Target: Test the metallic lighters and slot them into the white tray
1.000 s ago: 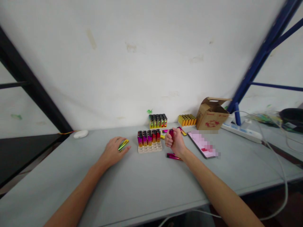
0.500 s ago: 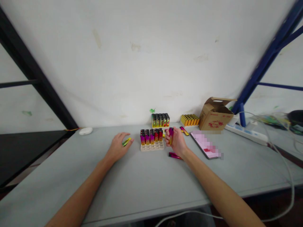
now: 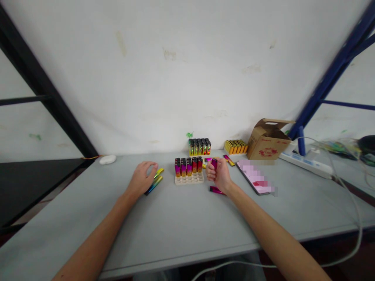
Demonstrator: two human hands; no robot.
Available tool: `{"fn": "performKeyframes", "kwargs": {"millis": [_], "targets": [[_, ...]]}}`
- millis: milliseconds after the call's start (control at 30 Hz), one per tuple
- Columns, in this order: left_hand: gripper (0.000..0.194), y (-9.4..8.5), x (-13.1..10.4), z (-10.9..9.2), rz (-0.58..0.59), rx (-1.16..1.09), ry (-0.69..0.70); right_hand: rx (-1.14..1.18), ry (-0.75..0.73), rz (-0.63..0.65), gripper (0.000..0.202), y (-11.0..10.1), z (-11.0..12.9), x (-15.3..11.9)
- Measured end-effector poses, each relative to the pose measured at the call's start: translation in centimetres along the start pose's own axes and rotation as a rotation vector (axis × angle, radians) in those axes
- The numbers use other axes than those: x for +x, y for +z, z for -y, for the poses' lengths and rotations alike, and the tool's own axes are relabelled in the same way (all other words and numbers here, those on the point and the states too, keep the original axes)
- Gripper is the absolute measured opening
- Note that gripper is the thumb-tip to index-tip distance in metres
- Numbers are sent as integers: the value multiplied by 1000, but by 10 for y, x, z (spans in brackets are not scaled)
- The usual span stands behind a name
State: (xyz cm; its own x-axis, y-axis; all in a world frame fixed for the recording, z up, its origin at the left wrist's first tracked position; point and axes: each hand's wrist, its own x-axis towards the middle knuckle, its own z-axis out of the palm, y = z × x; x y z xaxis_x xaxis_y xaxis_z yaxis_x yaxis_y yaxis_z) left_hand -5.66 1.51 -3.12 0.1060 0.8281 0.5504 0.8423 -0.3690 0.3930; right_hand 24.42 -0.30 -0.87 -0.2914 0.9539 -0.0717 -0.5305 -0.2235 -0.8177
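A pale tray (image 3: 189,180) in the middle of the table holds several purple and red lighters (image 3: 183,168) standing in its back rows; its front holes are bare. My right hand (image 3: 220,174), right of the tray, is closed around an upright purple lighter (image 3: 215,164). Below that hand lies a magenta lighter (image 3: 216,190), partly covered by my wrist. Left of the tray, my left hand (image 3: 142,178) is beside a yellow lighter (image 3: 159,172) and a blue-yellow lighter (image 3: 154,185) lying on the table. Its thumb and fingers are curved apart, and no object shows between them.
Against the wall stand a block of black-topped lighters (image 3: 199,147) and a tray of yellow-orange lighters (image 3: 236,146). A cardboard box (image 3: 267,142), a phone (image 3: 253,177) and a power strip (image 3: 306,163) are at the right. Loose lighters (image 3: 229,160) lie behind my right hand. A white case (image 3: 107,159) sits far left.
My left hand has moved slightly left, off the lighters, and the blue-yellow one now shows. My right hand still grips the purple lighter, now turned a little. The view has shifted slightly.
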Motion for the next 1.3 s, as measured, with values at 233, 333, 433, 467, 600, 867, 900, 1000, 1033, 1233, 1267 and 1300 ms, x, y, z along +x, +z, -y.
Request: {"fn": "performKeyframes", "kwargs": {"millis": [233, 333, 433, 467, 600, 867, 900, 1000, 1033, 1233, 1267, 1300], "targets": [[46, 6, 0, -2, 35, -4, 15, 16, 11, -6, 29, 2, 2, -1], [45, 6, -1, -2, 32, -11, 12, 12, 28, -26, 30, 4, 2, -1], [43, 5, -1, -3, 42, -5, 4, -10, 52, -60, 30, 5, 2, -2], [43, 5, -2, -4, 45, -5, 0, -16, 59, -70, 30, 6, 2, -3], [42, 6, -2, -4, 34, -9, -14, -20, 85, -76, 27, 9, 3, -5], [41, 7, -2, -3, 24, -11, -33, -29, 43, -66, 27, 11, -1, -6], [41, 7, -2, -3, 26, -13, -34, -26, 43, -57, 26, 11, -1, -6], [41, 8, -2, -2, 32, -14, -36, -20, 43, -30, 24, 11, -1, -5], [42, 8, -2, -2, 33, -12, -35, -20, 43, -21, 24, 10, -2, -5], [44, 8, -3, -3, 54, -14, -37, -35, 11, 54, 31, 11, -3, -6], [45, 8, -3, -3, 53, -17, -36, -33, 5, 67, 33, 11, -2, -7], [45, 8, -3, -3, 50, -19, -36, -29, -4, 80, 33, 11, -1, -8]]}}
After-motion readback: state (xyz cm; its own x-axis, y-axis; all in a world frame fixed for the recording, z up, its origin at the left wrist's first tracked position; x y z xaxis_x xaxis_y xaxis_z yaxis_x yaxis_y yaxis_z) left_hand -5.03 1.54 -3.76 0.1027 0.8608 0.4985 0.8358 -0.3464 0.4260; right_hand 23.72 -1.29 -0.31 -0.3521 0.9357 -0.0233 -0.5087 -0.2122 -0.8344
